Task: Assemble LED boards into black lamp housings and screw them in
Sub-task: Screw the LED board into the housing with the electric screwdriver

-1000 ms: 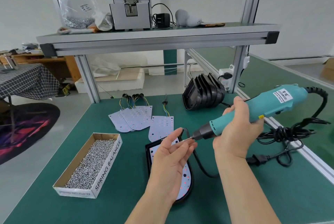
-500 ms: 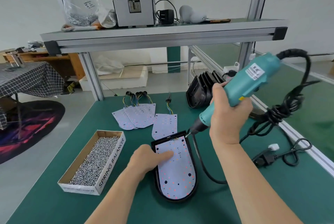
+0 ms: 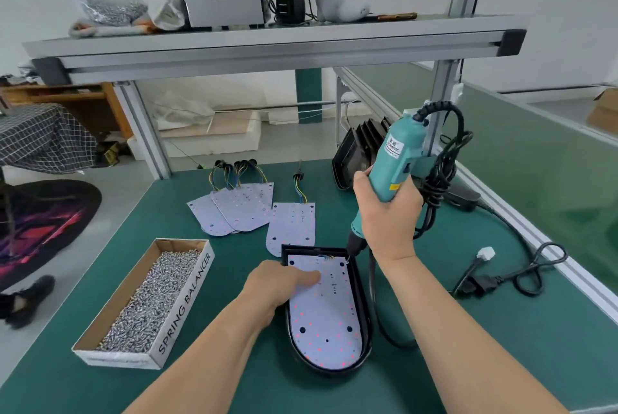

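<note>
A black lamp housing lies on the green mat with a white LED board seated inside it. My left hand presses on the board's upper left part with its fingers. My right hand grips a teal electric screwdriver, held nearly upright, its bit down at the board's top right corner. A cardboard box of screws sits to the left of the housing. Loose LED boards and a single board lie beyond it.
A stack of black housings stands at the back right behind the screwdriver. The tool's black cable and a white plug trail over the mat on the right. An aluminium shelf spans overhead with a grey machine and bags.
My left hand left the screwdriver tip and came down onto the LED board. My right hand swung the screwdriver from level to nearly upright, setting its bit at the board's top right corner.
</note>
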Available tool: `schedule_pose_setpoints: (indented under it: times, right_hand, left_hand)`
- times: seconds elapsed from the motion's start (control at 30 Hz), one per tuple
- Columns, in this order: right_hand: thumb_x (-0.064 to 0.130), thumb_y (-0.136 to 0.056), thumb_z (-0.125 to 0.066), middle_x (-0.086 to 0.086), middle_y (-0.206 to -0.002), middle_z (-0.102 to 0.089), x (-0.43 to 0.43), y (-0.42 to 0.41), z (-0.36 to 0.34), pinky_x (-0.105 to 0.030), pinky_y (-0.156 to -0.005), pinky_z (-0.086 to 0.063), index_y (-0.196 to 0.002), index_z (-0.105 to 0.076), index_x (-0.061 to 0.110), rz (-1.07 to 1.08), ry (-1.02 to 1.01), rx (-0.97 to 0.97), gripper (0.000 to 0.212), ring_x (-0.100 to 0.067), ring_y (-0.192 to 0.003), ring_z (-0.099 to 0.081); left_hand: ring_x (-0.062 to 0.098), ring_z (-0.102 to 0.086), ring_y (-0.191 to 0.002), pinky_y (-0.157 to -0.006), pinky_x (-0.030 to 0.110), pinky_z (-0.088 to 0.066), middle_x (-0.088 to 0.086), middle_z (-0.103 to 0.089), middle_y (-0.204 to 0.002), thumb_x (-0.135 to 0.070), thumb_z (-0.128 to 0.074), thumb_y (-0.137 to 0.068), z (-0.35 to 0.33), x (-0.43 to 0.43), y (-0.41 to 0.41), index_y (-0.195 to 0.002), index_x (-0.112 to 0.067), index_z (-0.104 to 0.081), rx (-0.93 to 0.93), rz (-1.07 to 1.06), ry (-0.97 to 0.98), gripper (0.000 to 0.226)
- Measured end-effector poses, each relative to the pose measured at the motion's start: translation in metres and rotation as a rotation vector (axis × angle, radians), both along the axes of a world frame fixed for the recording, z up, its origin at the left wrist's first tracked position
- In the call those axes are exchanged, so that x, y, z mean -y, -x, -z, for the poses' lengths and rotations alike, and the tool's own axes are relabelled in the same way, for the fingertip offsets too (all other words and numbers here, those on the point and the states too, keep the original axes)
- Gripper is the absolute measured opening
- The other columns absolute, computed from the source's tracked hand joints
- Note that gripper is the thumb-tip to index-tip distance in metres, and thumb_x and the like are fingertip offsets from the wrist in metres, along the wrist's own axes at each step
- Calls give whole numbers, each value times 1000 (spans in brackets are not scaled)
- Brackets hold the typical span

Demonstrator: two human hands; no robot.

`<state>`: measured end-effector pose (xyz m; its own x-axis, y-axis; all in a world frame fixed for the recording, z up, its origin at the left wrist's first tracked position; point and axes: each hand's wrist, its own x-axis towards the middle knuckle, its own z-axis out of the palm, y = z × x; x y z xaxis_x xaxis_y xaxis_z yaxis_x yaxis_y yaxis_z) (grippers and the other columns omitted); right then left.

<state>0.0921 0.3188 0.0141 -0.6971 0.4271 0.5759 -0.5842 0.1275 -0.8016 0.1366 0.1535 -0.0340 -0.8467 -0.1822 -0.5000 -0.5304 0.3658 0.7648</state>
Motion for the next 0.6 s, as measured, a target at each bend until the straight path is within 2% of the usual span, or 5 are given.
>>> schedule_pose_setpoints:
  times: [0.13,0.2,0.3,0.43,0.6]
  right_hand:
    - [22,-81,-70,14,-62,-56,-2,4,4,-17,-56,-44,-75,-57,12,12,44,12,18,-3,-55,-51]
    - [22,-81,-70,15,-62,-57,-2,4,7,-16,-56,-44,-75,-58,15,10,48,19,15,-3,-55,-52]
    - [21,-82,-71,15,-63,-58,0,3,11,-18,-58,-45,-75,-58,20,0,49,24,15,-4,-57,-53]
    - [20,-83,-70,15,-63,-57,0,3,15,-17,-57,-45,-75,-58,15,-10,38,24,15,-3,-57,-52]
    - [18,-82,-70,14,-61,-56,-1,2,19,-19,-57,-45,-75,-58,10,10,34,32,16,-4,-56,-50]
  left_hand:
    - [27,-68,-100,-100,40,-52,7,-73,-108,-34,-88,-71,3,1,3,-106,-6,-72,12,-11,-18,48]
    - [28,-67,-102,-101,40,-51,8,-72,-109,-35,-88,-70,4,1,4,-109,-5,-71,14,-19,-13,52]
    - [28,-68,-100,-99,41,-52,8,-73,-107,-34,-89,-68,5,2,4,-107,-6,-72,12,-32,-13,51]
    - [29,-69,-99,-98,41,-53,8,-73,-106,-35,-90,-66,5,1,5,-106,-7,-72,17,-37,-9,52]
    - [27,-71,-94,-97,41,-54,6,-75,-100,-30,-91,-66,5,1,4,-99,-9,-76,13,-48,-23,42]
